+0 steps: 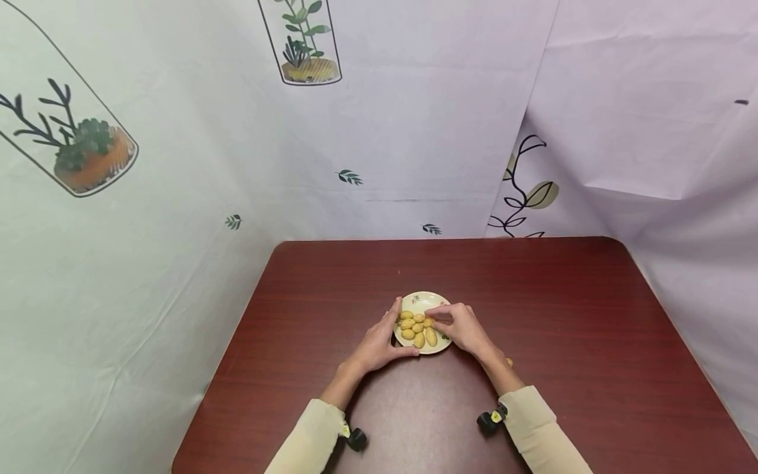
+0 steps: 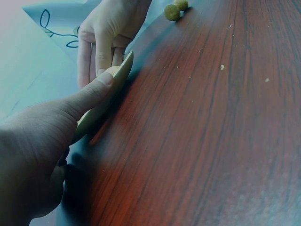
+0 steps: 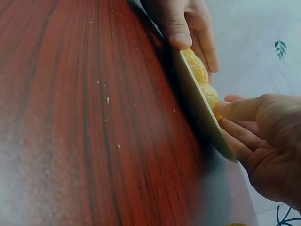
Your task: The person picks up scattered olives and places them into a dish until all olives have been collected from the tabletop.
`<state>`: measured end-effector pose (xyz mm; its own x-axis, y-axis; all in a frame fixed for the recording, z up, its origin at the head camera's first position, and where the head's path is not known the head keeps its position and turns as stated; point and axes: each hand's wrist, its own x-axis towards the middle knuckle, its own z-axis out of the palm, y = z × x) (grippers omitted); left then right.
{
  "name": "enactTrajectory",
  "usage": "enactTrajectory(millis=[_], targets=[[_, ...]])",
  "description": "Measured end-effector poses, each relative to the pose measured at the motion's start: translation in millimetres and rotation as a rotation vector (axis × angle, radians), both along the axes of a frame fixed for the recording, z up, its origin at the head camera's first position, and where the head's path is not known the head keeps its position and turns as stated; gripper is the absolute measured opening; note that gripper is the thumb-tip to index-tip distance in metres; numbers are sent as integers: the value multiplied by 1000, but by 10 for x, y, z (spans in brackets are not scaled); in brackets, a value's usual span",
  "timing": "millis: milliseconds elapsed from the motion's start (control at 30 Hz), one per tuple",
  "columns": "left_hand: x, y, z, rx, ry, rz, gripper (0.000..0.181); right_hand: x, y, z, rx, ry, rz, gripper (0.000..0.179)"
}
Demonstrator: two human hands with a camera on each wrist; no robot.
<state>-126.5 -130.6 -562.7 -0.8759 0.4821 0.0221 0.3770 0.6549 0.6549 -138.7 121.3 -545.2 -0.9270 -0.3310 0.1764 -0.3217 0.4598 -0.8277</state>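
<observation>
A small pale plate (image 1: pixel 422 301) carries several yellow, oval, wrinkled pieces (image 1: pixel 408 324) that look like small potatoes. My left hand (image 1: pixel 378 345) grips the plate's left side, with its thumb over the near rim in the left wrist view. Over the right side of the plate, my right hand (image 1: pixel 464 329) pinches one yellow piece (image 3: pixel 217 111) between thumb and fingers; most of that piece is hidden. Seen edge-on in the right wrist view, the plate (image 3: pixel 200 106) has more pieces piled along it.
Two loose round yellow pieces (image 2: pixel 172 12) lie on the reddish-brown table (image 1: pixel 320 283), beside the right forearm. Pale crumbs (image 2: pixel 222 67) dot the tabletop. Behind and to the left hangs a white cloth (image 1: pixel 414 131) printed with plants. Each wrist wears a black device (image 1: pixel 357 439).
</observation>
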Motion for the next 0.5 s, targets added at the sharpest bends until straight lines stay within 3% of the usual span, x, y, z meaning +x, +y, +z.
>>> enactTrajectory(millis=[300,500], targets=[[5,7,-10,2,6,1,123,47,42,-1,-26,73,-72,34],[-2,9,2,12,1,4,124,71,146,66,-179,3,-61,44]])
